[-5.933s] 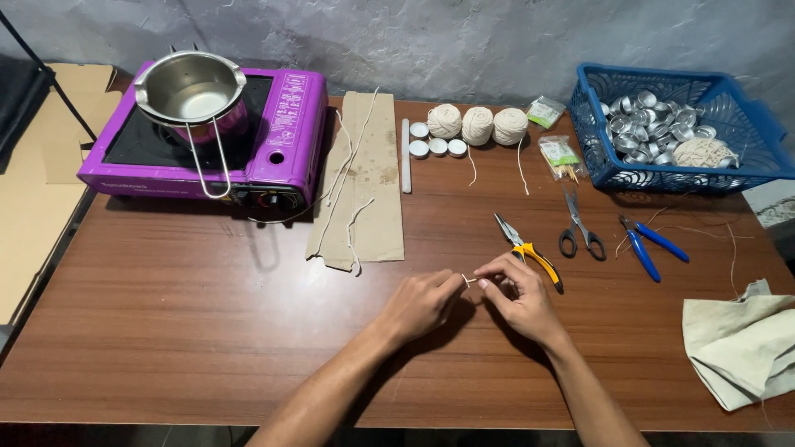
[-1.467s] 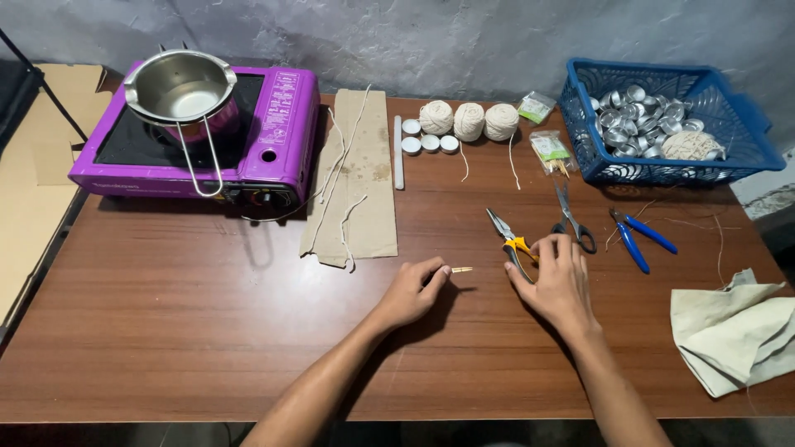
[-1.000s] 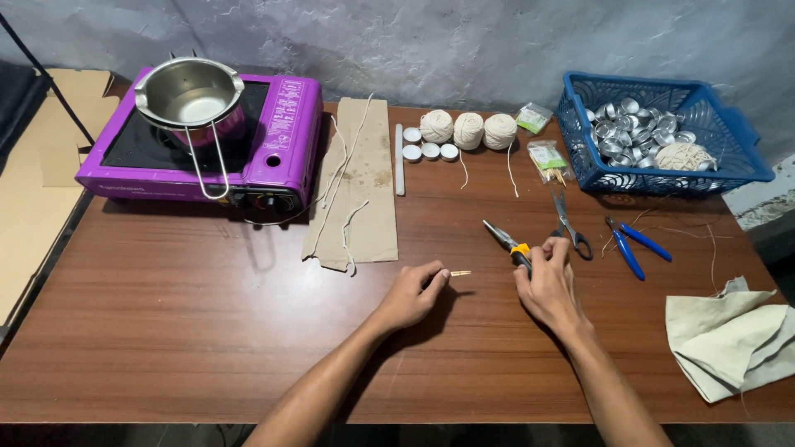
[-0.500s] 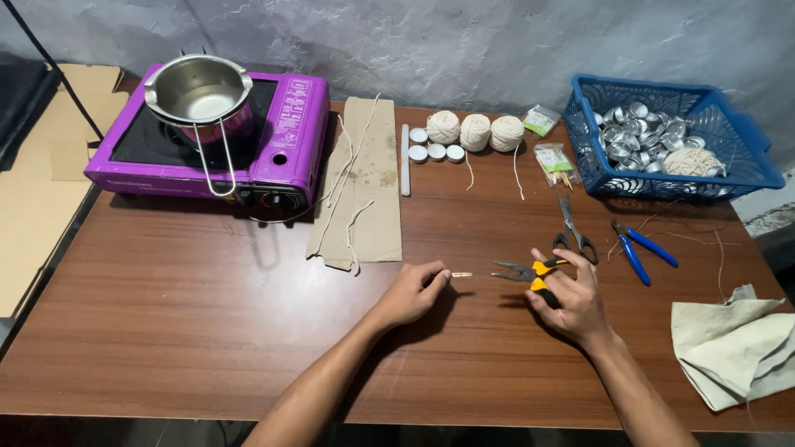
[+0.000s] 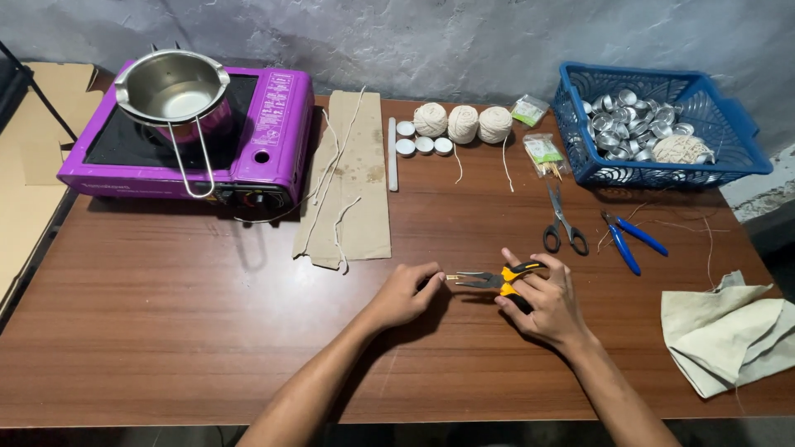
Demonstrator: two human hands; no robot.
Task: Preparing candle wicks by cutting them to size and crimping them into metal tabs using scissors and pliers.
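We've got the left hand [image 5: 403, 291] resting on the table [image 5: 207, 331], thumb & forefinger pinched on a small wick piece [image 5: 451, 277] that pokes out toward the right; other fingers curled under. Right hand [image 5: 542, 298] is wrapped round the yellow-and-black handles of the pliers [image 5: 489, 279], grip closed on them; pliers lie roughly level, nose pointing left, tips right at the end of the wick piece; can't tell if the tips actually clamp it or just touch.

Both hands sit near the middle of the table, just apart from each other, pliers bridging the gap.

Behind the right hand: scissors [image 5: 560, 223] w/ black handles, and blue-handled cutters [image 5: 627, 240] beside them. Far right edge, a folded pale cloth [image 5: 729, 327]. Back right, a blue basket [image 5: 745, 141] full of small metal cups, w/ a ball of string in it. Back centre, three balls of string [image 5: 462, 122] in a row, next to a few white tealights [image 5: 422, 143]; two small plastic bags just right of the balls. A strip of cardboard [image 5: 352, 174] w/ loose strings on it lies left of those. Back left, a purple stove [image 5: 248, 132] w/ a steel pot [image 5: 172, 87] on top.
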